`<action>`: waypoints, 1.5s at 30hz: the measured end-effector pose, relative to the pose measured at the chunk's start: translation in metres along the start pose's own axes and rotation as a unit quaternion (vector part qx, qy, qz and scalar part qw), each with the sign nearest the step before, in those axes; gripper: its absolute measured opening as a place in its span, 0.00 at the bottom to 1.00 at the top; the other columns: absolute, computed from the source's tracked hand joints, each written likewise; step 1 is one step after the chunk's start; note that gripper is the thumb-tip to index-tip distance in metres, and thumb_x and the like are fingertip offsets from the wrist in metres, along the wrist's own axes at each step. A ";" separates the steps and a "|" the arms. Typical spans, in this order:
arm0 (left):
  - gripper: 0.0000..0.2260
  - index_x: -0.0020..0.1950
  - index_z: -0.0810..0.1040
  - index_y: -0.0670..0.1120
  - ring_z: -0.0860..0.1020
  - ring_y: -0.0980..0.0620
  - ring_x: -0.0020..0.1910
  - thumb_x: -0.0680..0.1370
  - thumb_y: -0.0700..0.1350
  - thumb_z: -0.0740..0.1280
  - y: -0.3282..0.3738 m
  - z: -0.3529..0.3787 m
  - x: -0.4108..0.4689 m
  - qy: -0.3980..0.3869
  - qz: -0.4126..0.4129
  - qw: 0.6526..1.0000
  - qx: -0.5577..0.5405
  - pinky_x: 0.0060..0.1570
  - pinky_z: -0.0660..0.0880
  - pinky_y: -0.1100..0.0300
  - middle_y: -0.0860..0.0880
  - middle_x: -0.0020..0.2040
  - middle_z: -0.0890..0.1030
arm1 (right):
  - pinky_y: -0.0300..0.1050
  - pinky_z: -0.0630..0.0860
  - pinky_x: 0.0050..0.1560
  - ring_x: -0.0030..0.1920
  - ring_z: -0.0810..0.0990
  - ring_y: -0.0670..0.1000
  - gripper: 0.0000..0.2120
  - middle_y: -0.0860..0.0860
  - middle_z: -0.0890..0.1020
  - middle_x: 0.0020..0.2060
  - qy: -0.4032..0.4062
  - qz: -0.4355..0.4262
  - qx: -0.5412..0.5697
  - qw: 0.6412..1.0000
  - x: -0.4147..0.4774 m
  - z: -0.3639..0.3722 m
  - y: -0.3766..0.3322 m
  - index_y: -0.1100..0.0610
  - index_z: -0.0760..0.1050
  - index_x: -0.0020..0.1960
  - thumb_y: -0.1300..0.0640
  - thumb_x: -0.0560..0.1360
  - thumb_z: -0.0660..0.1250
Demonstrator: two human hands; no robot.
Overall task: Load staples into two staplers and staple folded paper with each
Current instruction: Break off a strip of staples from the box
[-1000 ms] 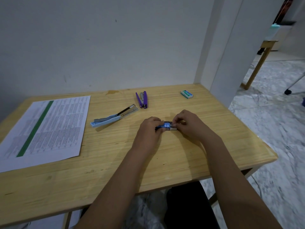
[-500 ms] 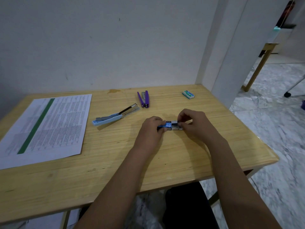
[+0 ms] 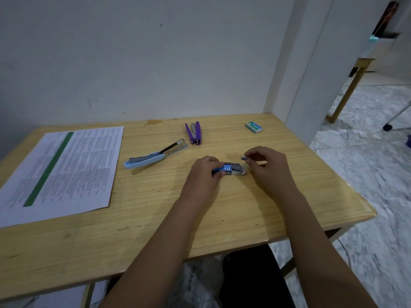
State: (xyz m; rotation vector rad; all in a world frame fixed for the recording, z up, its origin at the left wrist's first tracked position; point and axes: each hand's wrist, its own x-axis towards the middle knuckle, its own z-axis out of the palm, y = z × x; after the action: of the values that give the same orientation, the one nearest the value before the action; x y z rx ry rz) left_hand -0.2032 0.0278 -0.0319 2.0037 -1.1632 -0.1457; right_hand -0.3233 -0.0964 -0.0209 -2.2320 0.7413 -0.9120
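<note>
left hand (image 3: pixel 205 174): grips staple box (image 3: pixel 231 169)
right hand (image 3: pixel 266 165): pinches staple strip (image 3: pixel 244 158)
blue stapler (image 3: pixel 153 155): centre-left, lying diagonal — left hand nearer

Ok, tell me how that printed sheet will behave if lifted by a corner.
The printed sheet looks thin and lies flat on the table, so it would probably droop, not stay stiff. It seems light; a push would likely slide it over the smooth wood.

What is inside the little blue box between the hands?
Grey staple strips show in the pulled-out tray of the blue box; the right hand pinches one strip above it. The sleeve and the left hand cover whatever lies further in.
</note>
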 end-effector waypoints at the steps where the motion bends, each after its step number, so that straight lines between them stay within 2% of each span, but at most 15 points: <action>1: 0.15 0.63 0.77 0.43 0.71 0.52 0.59 0.76 0.42 0.66 0.000 0.000 0.000 0.000 -0.001 1.000 -0.001 0.54 0.64 0.66 0.48 0.60 0.77 | 0.25 0.71 0.40 0.43 0.78 0.38 0.08 0.44 0.80 0.41 0.019 0.010 0.003 1.000 -0.001 0.000 0.000 0.54 0.79 0.46 0.66 0.72 0.67; 5: 0.15 0.62 0.77 0.43 0.72 0.52 0.59 0.76 0.42 0.67 -0.001 0.001 0.000 0.005 -0.002 1.000 -0.001 0.54 0.64 0.66 0.48 0.59 0.77 | 0.33 0.74 0.40 0.41 0.81 0.46 0.09 0.49 0.81 0.43 0.037 0.044 0.028 0.998 -0.004 0.007 -0.003 0.56 0.79 0.44 0.69 0.71 0.66; 9: 0.14 0.62 0.78 0.43 0.72 0.51 0.59 0.76 0.42 0.67 -0.001 0.002 0.000 0.008 -0.001 1.000 0.005 0.54 0.63 0.66 0.48 0.59 0.78 | 0.32 0.73 0.38 0.39 0.80 0.44 0.09 0.50 0.82 0.43 0.027 0.024 -0.010 0.999 -0.006 0.017 -0.005 0.57 0.78 0.44 0.69 0.70 0.65; 15: 0.14 0.62 0.77 0.43 0.71 0.51 0.59 0.76 0.42 0.66 -0.001 0.002 0.000 0.009 0.009 1.000 0.018 0.53 0.64 0.65 0.48 0.59 0.77 | 0.30 0.73 0.38 0.39 0.80 0.47 0.08 0.51 0.82 0.41 0.015 0.007 -0.009 1.000 -0.004 0.025 -0.011 0.58 0.79 0.44 0.69 0.70 0.65; 19: 0.14 0.62 0.77 0.43 0.71 0.51 0.59 0.77 0.42 0.66 -0.002 0.001 0.000 0.012 0.013 1.000 0.022 0.52 0.64 0.65 0.48 0.59 0.77 | 0.28 0.74 0.39 0.40 0.81 0.46 0.08 0.49 0.81 0.40 0.027 0.046 0.043 0.998 -0.004 0.026 -0.012 0.58 0.78 0.43 0.70 0.70 0.66; 21: 0.14 0.62 0.77 0.43 0.71 0.51 0.59 0.77 0.42 0.66 -0.002 0.001 0.000 0.014 0.010 1.000 0.020 0.52 0.64 0.65 0.48 0.59 0.77 | 0.38 0.79 0.46 0.43 0.83 0.48 0.10 0.49 0.80 0.41 0.034 0.087 0.104 0.990 -0.005 0.025 -0.010 0.58 0.78 0.44 0.70 0.70 0.65; 23: 0.14 0.62 0.78 0.43 0.71 0.51 0.59 0.76 0.42 0.67 -0.002 0.001 0.000 0.017 0.011 1.000 0.014 0.53 0.64 0.65 0.48 0.59 0.77 | 0.47 0.80 0.50 0.43 0.83 0.48 0.10 0.49 0.80 0.41 0.035 0.109 0.120 0.986 -0.005 0.025 -0.008 0.58 0.79 0.46 0.70 0.72 0.64; 25: 0.14 0.61 0.78 0.43 0.71 0.51 0.59 0.76 0.42 0.67 -0.002 0.001 -0.001 0.018 0.011 1.000 0.013 0.52 0.63 0.66 0.48 0.59 0.78 | 0.44 0.80 0.49 0.42 0.82 0.46 0.08 0.49 0.81 0.40 0.026 0.105 0.117 0.987 -0.007 0.025 -0.009 0.58 0.78 0.46 0.68 0.73 0.64; 28: 0.14 0.62 0.78 0.44 0.72 0.51 0.58 0.76 0.42 0.67 -0.003 0.002 0.000 0.023 0.013 1.000 0.016 0.51 0.62 0.66 0.48 0.58 0.78 | 0.28 0.73 0.42 0.42 0.78 0.41 0.05 0.47 0.81 0.40 0.008 0.058 0.096 0.994 -0.011 0.025 -0.014 0.57 0.78 0.45 0.65 0.74 0.64; 29: 0.14 0.61 0.78 0.44 0.72 0.51 0.58 0.76 0.42 0.67 -0.003 0.002 0.000 0.024 0.013 1.000 0.013 0.51 0.62 0.66 0.48 0.57 0.78 | 0.26 0.71 0.40 0.43 0.78 0.39 0.05 0.47 0.81 0.40 0.004 0.048 0.089 0.995 -0.013 0.025 -0.015 0.57 0.77 0.45 0.64 0.75 0.64; 35: 0.14 0.60 0.78 0.43 0.73 0.51 0.57 0.75 0.42 0.68 -0.004 0.002 0.002 0.018 0.014 1.000 0.007 0.53 0.64 0.65 0.48 0.56 0.78 | 0.23 0.69 0.37 0.41 0.78 0.33 0.02 0.48 0.81 0.39 -0.003 0.029 0.078 0.997 -0.017 0.024 -0.017 0.57 0.75 0.45 0.62 0.76 0.64; 38: 0.13 0.59 0.79 0.43 0.73 0.51 0.56 0.75 0.42 0.69 -0.006 0.001 0.003 0.016 0.009 1.000 0.009 0.52 0.63 0.65 0.48 0.56 0.78 | 0.26 0.71 0.34 0.39 0.81 0.37 0.02 0.50 0.83 0.38 0.004 0.038 0.088 0.995 -0.018 0.026 -0.020 0.56 0.73 0.47 0.61 0.77 0.62; 42: 0.13 0.59 0.79 0.43 0.73 0.51 0.56 0.75 0.43 0.68 -0.005 0.000 0.004 0.015 0.009 1.000 0.013 0.55 0.68 0.62 0.48 0.56 0.78 | 0.47 0.81 0.44 0.41 0.83 0.49 0.05 0.53 0.83 0.38 0.045 0.059 0.103 0.992 -0.019 0.030 -0.023 0.54 0.70 0.48 0.63 0.78 0.58; 43: 0.13 0.59 0.79 0.43 0.73 0.51 0.56 0.75 0.43 0.68 -0.005 0.000 0.004 0.015 0.010 1.000 0.016 0.55 0.68 0.62 0.48 0.56 0.78 | 0.49 0.81 0.44 0.41 0.83 0.49 0.05 0.53 0.83 0.38 0.048 0.061 0.104 0.992 -0.019 0.031 -0.023 0.54 0.69 0.48 0.63 0.78 0.58; 45: 0.13 0.59 0.79 0.43 0.73 0.51 0.56 0.75 0.43 0.68 -0.005 0.000 0.004 0.013 0.012 1.000 0.020 0.55 0.68 0.61 0.48 0.56 0.78 | 0.46 0.80 0.42 0.41 0.83 0.50 0.05 0.53 0.83 0.38 0.045 0.064 0.099 0.992 -0.018 0.031 -0.024 0.54 0.68 0.48 0.63 0.78 0.57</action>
State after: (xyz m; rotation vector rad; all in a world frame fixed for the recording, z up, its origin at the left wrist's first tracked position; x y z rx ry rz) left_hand -0.1975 0.0260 -0.0342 2.0200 -1.1819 -0.0859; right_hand -0.3047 -0.0582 -0.0299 -1.9589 0.7877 -0.9829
